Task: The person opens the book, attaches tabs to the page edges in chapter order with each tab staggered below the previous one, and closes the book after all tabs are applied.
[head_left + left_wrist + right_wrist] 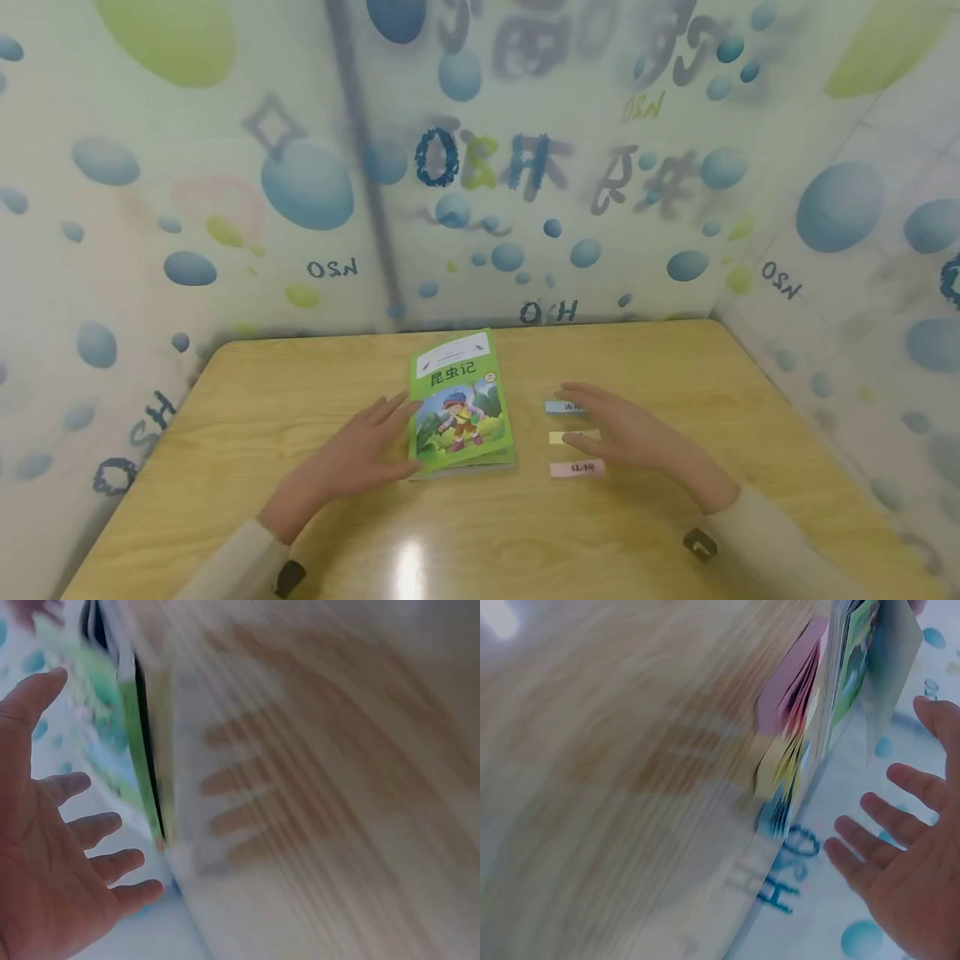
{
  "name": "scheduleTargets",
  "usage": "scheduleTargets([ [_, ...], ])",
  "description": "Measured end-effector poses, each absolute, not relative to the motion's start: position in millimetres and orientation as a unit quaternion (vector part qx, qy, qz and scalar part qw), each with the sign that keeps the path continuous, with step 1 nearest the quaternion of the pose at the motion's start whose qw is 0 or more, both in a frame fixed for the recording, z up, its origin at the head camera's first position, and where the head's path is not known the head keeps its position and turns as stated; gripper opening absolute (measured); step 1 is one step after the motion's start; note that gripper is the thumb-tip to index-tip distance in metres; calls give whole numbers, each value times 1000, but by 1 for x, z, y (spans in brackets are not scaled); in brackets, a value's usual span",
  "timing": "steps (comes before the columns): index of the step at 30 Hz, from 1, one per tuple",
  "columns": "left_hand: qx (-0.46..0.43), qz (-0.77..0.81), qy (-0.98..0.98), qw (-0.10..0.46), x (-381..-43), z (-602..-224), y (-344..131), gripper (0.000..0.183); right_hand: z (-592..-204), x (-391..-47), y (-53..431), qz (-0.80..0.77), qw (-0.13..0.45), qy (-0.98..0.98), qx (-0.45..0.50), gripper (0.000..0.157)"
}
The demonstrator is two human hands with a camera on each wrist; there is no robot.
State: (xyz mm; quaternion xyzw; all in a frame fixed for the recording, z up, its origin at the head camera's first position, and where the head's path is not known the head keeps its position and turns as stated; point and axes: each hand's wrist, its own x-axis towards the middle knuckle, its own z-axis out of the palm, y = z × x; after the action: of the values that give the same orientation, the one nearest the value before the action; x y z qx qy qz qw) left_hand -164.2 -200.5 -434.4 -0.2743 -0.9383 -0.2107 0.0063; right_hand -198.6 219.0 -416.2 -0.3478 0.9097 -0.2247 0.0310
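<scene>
The green book (459, 417) is set near the far table edge (615, 330), flanked left by the spread left hand (362, 450); right, across wood, paper strips (576, 470) are overhung by the spread right hand (633, 432); nothing is gripped.

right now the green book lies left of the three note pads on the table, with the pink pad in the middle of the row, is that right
Not quite: the pink pad isn't in the middle. The head view shows the yellow pad there, between it and the blue pad. The green book does lie left of all three.
</scene>
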Motion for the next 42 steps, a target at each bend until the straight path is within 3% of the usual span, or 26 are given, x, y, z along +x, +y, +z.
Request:
scheduleTargets([
  [6,-290,-190,-937,-45,-173,-440,-179,87,-408,-205,184,-211,51,893,-394,63],
  [16,-275,-168,-943,-79,-171,-437,-173,83,-417,-216,134,-127,88,879,-450,73],
  [22,-271,-152,-947,-79,-170,-439,-172,82,-427,-216,122,-87,109,890,-435,81],
  [29,-268,-147,-949,-74,-169,-442,-169,83,-429,-215,121,-69,94,886,-449,79],
  [42,-287,-137,-946,-60,-171,-437,-169,83,-423,-219,119,-81,121,884,-445,76],
])
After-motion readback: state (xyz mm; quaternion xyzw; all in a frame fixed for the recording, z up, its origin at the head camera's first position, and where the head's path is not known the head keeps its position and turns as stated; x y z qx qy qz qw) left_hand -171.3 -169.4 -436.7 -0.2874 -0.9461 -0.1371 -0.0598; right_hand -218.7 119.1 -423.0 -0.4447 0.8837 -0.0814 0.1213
